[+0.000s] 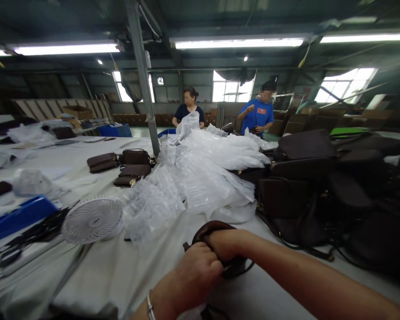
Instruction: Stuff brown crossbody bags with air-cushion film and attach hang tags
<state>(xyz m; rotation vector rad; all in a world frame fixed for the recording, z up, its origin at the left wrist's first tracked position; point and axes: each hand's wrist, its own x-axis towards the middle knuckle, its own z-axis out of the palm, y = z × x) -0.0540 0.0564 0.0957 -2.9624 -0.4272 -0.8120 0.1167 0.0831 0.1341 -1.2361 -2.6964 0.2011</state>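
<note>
Dark bag (215,226) near plastic sleeves (210,178)

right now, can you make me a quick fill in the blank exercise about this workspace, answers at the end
1. The right hand is at the held bag, and the bracelet is on the ____ wrist.
2. The nearer round fan is ____ in colour.
3. Just left of the metal post, ____ brown bags lie in a cluster.
4. The person at the far right wears a ____ shirt.

Missing words: left; white; three; blue
</note>
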